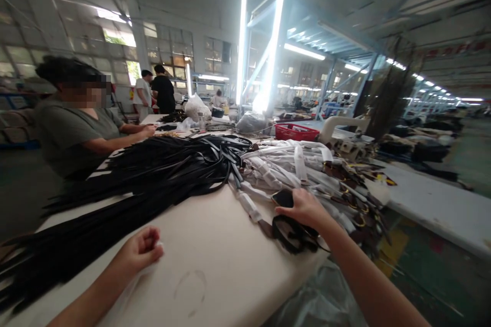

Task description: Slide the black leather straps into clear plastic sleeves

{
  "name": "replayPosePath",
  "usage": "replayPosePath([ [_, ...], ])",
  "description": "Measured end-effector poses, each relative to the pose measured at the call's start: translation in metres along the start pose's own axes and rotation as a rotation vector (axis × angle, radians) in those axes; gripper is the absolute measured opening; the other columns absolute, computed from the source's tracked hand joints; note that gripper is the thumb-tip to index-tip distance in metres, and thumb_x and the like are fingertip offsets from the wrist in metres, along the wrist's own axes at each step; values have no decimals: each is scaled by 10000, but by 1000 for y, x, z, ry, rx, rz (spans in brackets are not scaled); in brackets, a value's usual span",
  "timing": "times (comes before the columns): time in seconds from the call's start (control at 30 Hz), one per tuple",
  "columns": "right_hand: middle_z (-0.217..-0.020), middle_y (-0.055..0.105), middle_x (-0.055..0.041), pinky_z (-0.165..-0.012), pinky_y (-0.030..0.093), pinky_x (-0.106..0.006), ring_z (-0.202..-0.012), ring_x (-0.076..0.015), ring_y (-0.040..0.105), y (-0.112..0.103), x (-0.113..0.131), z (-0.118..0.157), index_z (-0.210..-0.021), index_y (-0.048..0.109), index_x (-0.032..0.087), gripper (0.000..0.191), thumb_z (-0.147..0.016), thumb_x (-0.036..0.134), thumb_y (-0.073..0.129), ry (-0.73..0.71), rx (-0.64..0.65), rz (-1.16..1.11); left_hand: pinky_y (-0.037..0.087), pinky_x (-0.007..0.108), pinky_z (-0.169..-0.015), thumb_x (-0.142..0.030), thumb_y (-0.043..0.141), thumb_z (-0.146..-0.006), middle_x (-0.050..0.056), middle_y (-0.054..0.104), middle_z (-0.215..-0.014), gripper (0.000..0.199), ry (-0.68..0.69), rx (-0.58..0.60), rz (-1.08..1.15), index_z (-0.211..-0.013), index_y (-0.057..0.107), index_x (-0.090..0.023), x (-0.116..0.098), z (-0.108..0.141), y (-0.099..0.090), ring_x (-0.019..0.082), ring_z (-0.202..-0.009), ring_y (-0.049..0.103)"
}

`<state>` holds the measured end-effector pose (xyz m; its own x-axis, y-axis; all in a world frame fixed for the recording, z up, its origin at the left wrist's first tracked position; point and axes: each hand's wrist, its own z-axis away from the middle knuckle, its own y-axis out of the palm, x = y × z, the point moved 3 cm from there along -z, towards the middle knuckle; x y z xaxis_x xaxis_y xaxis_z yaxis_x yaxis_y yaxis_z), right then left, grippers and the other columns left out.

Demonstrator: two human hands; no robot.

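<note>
My left hand (142,249) is over the near left part of the pale table (215,219), its fingers curled in. A small whitish bit shows at the fingertips, too little to name. At the right, my right hand (309,208) grips a flat black object with a thin pale edge (283,197); its kind is not clear. Just under that hand lies a black looped band (289,237). White-wrapped straps (268,176) with brown ends and gold-coloured metal fittings are heaped beyond it. Long black straps (164,168) spread across the table to the left.
A co-worker (76,127) is at the table's left side, hands over its far part. A red basket (297,132) and a cream-coloured machine (343,130) stand at the back right. Clear plastic (322,299) hangs below the near right edge.
</note>
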<state>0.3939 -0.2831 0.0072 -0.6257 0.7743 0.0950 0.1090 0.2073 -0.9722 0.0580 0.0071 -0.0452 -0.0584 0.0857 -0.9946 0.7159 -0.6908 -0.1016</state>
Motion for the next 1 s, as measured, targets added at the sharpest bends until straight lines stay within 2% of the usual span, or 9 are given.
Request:
replayPosePath([
  [0.23, -1033, 615, -138, -833, 419, -326, -994, -289, 573, 15, -8, -8, -1002, 576, 146, 546, -670, 567, 680, -56, 23, -42, 404, 196, -509, -410, 861, -450, -68, 503, -603, 500, -16, -41, 59, -737, 512, -196, 3, 1, -6, 88, -518, 495],
  [0.37, -1050, 614, -171, -850, 420, -355, -1011, -311, 568, 23, -16, -13, -1026, 568, 111, 575, -674, 553, 670, -108, -14, -84, 386, 192, -503, -429, 852, -472, -71, 492, -592, 499, -8, -21, 66, -726, 495, -191, 1, 3, -5, 78, -502, 482],
  [0.5, -1162, 583, -217, -930, 389, -391, -1114, -343, 530, 33, -20, -14, -1188, 521, 79, 698, -674, 524, 679, -113, -81, -129, 386, 186, -492, -434, 857, -464, -73, 495, -583, 512, -5, -37, 76, -728, 492, -190, 0, 4, -4, 72, -488, 479],
  [0.6, -1285, 517, -236, -982, 366, -416, -1200, -349, 480, 29, -17, -6, -1344, 399, 59, 858, -688, 543, 666, -97, -116, -169, 418, 195, -490, -414, 873, -423, -66, 525, -595, 523, -21, -70, 55, -751, 530, -195, -2, 5, -5, 91, -499, 513],
  [0.73, -1423, 387, -210, -1042, 336, -453, -1309, -345, 370, 2, -18, 21, -1465, 211, 98, 1003, -704, 583, 650, -78, -221, -232, 474, 195, -510, -387, 894, -368, -56, 592, -618, 537, -83, -109, 51, -779, 593, -215, 0, 0, -14, 112, -536, 562],
  [0.83, -1433, 383, -173, -1056, 338, -480, -1320, -333, 361, -20, -21, 56, -1483, 168, 152, 955, -745, 537, 635, -61, -327, -299, 524, 233, -555, -368, 903, -312, -37, 668, -668, 562, -215, -112, 37, -781, 622, -239, 7, -10, -25, 164, -607, 615],
  [0.9, -1437, 385, -155, -1065, 338, -489, -1322, -324, 362, -27, -18, 83, -1480, 175, 171, 878, -786, 487, 611, -59, -362, -363, 527, 248, -550, -375, 898, -305, -43, 671, -617, 563, -259, -102, 21, -787, 630, -262, 10, -15, -30, 183, -603, 620],
  [0.97, -1444, 386, -135, -1070, 345, -481, -1324, -308, 366, -25, -7, 106, -1466, 218, 201, 776, -822, 427, 586, -97, -317, -471, 508, 242, -514, -406, 881, -353, -51, 647, -555, 544, -256, -83, -11, -819, 630, -279, 9, -17, -28, 182, -571, 606],
  [1.0, -1442, 392, -129, -1061, 364, -469, -1315, -303, 380, -20, 4, 116, -1454, 252, 215, 740, -821, 395, 591, -150, -240, -550, 493, 234, -496, -415, 873, -381, -52, 631, -535, 538, -246, -72, -32, -840, 628, -279, 7, -15, -24, 177, -555, 597],
])
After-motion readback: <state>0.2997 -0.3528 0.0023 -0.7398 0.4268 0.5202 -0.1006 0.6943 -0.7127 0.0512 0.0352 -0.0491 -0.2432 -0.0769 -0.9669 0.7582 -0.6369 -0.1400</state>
